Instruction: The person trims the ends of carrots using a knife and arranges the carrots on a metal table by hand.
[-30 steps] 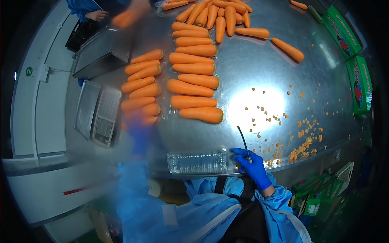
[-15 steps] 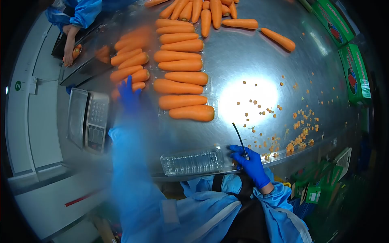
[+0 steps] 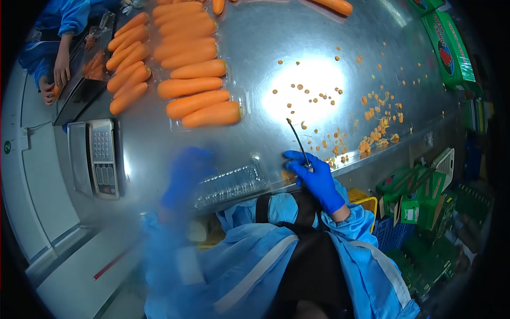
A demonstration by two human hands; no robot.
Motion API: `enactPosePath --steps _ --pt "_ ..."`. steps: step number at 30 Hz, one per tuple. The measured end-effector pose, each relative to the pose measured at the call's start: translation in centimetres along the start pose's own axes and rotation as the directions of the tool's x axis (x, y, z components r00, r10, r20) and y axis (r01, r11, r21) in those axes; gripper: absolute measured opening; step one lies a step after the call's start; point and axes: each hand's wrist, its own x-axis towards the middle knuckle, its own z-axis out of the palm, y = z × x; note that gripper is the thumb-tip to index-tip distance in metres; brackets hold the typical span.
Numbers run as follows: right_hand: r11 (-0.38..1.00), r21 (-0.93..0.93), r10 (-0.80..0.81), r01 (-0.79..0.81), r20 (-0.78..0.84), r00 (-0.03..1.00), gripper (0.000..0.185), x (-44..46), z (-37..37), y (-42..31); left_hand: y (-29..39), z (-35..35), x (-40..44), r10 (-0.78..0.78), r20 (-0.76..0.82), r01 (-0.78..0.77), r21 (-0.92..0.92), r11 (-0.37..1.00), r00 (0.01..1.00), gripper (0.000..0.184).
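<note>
My left hand (image 3: 188, 173), in a blue glove, is smeared by motion at the left end of a clear plastic tray (image 3: 236, 183); its fingers cannot be made out. The tray lies at the table's front edge with nothing in it. My right hand (image 3: 320, 186), also blue-gloved, is closed around a thin dark knife (image 3: 297, 138), seen edge-on, its tip pointing away from me. Beyond the hands, a column of carrots (image 3: 204, 114) lies in clear trays. Left of it is a second group of carrots (image 3: 129, 98).
Carrot slices and trimmings (image 3: 380, 133) are scattered over the metal table (image 3: 255, 143) at right. A scale (image 3: 102, 159) stands at left. Green cartons (image 3: 449, 50) line the far right side. Another person's hand (image 3: 62, 69) is at the upper left.
My left hand has drawn back from the left carrot group to the clear tray. My view has shifted, so the table contents sit higher and further left. My right hand keeps the knife.
</note>
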Motion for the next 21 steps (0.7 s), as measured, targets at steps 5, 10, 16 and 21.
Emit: enactPosePath --steps 5,10,16,21 --pt "1.0 0.008 -0.028 0.028 0.008 1.0 0.031 -0.2 -0.6 0.8 -3.2 3.7 -3.4 -0.014 -0.065 0.008 -0.096 0.995 0.998 0.037" --pt "0.995 0.002 -0.103 0.103 -0.014 0.995 0.03 -0.2 -1.6 1.4 -4.3 3.3 -3.3 0.062 -0.062 -0.058 0.07 0.996 0.996 0.031" --pt "0.996 0.012 -0.093 0.093 0.028 0.995 0.03 0.1 -2.1 1.8 -3.3 3.2 -3.9 0.238 -0.067 -0.204 0.329 0.922 0.969 0.032" --pt "0.996 0.018 -0.084 0.083 0.039 0.996 0.031 0.1 -2.2 1.6 -1.8 3.7 -4.8 0.311 -0.137 -0.229 0.423 0.877 0.941 0.034"
